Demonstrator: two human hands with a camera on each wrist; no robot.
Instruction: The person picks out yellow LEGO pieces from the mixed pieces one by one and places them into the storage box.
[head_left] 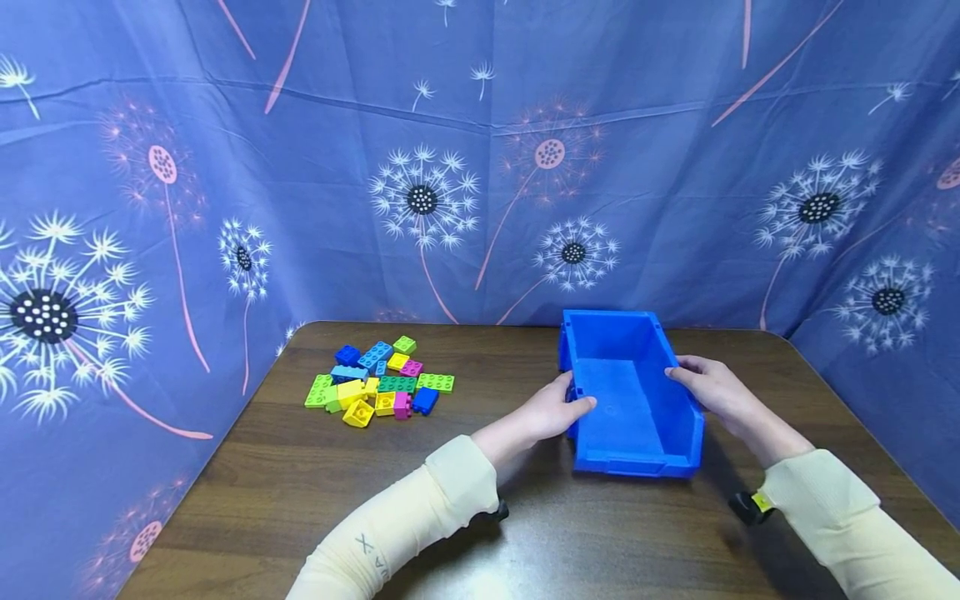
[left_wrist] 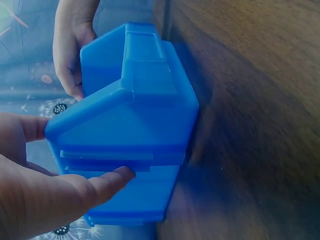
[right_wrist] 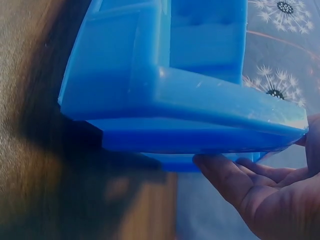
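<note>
Head view — left fingers [head_left: 579, 407] and right fingers [head_left: 686, 377] grip a smooth, angular plastic bin [head_left: 618, 396]; wood-grained table [head_left: 262, 483] beneath.

You can pass across the table [head_left: 491, 362] between bricks [head_left: 397, 383] and bin [head_left: 618, 408], or down through the bin's open top; your left hand [head_left: 551, 410] and right hand [head_left: 716, 390] block its sides, the curtain [head_left: 487, 179] the back.

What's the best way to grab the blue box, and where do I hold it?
I'd hold the blue box by its left wall and right wall, coming from both sides at once. They face each other, so squeezing them together should balance it. Ridges outside the left wall may help stop slipping. The front lip is low, so probably don't lift there.
</note>
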